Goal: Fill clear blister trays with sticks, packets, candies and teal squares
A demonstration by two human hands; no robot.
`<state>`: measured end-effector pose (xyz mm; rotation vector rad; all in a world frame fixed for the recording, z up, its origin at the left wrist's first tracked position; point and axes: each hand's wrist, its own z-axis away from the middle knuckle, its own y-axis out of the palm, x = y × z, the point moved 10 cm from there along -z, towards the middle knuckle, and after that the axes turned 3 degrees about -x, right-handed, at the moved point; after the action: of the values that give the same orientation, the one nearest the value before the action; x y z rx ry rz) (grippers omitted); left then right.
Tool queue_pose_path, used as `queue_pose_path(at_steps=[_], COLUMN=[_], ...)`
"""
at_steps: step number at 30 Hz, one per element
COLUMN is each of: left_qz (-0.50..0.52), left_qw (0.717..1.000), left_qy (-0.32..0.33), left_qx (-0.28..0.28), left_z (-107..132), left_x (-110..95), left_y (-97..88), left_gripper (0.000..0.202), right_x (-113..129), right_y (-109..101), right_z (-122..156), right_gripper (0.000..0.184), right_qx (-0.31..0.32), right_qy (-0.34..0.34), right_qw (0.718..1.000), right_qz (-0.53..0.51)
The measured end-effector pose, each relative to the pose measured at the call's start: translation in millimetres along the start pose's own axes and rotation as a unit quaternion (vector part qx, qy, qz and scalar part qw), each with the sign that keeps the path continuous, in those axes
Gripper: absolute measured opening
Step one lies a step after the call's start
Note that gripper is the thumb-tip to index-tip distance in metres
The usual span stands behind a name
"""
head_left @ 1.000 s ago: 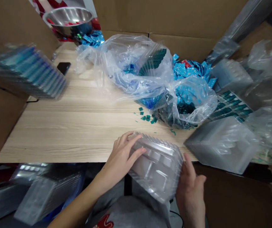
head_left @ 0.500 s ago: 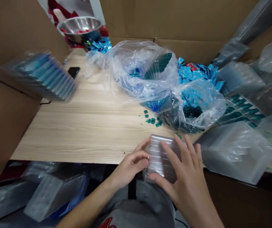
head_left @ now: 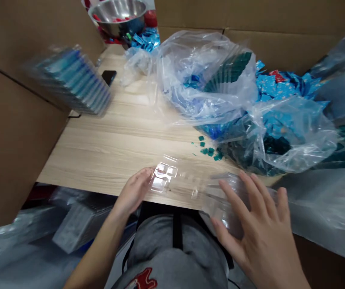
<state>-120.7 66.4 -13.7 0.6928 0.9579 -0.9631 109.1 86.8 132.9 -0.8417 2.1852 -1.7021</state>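
A single clear plastic tray (head_left: 175, 178) lies flat at the near edge of the wooden table (head_left: 115, 140). My left hand (head_left: 134, 190) grips its left end, fingers curled on the rim. My right hand (head_left: 258, 224) rests with fingers spread over a stack of clear plastic trays (head_left: 223, 198) at the table's front edge, to the right of the single tray.
Clear plastic bags (head_left: 214, 76) full of blue foil packets cover the back right. A stack of blue-filled trays (head_left: 70, 80) leans at the left, by a black phone (head_left: 109, 76). A steel bowl (head_left: 118, 12) stands at the back. Cardboard walls enclose the table.
The two hands held the stack of trays together; now the left hand has pulled one tray off to the left and laid it flat, while the right hand keeps the stack.
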Motion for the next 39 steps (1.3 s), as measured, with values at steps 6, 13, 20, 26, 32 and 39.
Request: queue_pose_path(at_steps=[6,13,20,26,32,39], left_qz=[-0.308,-0.471,-0.464,-0.407,-0.275,-0.031], left_qw=[0.901,0.826,0.833,0.856,0.916,0.929], left_qy=[0.215,0.291,0.253,0.262,0.276,0.103], left_qx=[-0.217,-0.103,-0.166,-0.183,0.091,0.353], left_z=[-5,-12,-130,-187,-52,56], left_x=[-32,-19,-77,-143,-101,-38], left_y=[-71.6,-43.1,-111.7,-76.1,55.4,136.3], left_gripper=[0.034,0.032,0.034,0.033,0.025,0.019], right_x=[2,-7,1,3,7,14], right_y=[3,6,9,4,6,15], right_z=[-3,8,6,3,7,0], right_gripper=[0.059,0.086,0.093,0.096,0.101,0.09], right_qx=[0.004,0.007,-0.007,-0.01,0.033,0.02], right_qy=[-0.017,-0.036,-0.078,-0.071,-0.141,-0.095], right_qw=[1.0,0.999,0.996,0.997,0.989,0.994], right_qz=[0.007,-0.01,-0.036,-0.011,0.001,0.05])
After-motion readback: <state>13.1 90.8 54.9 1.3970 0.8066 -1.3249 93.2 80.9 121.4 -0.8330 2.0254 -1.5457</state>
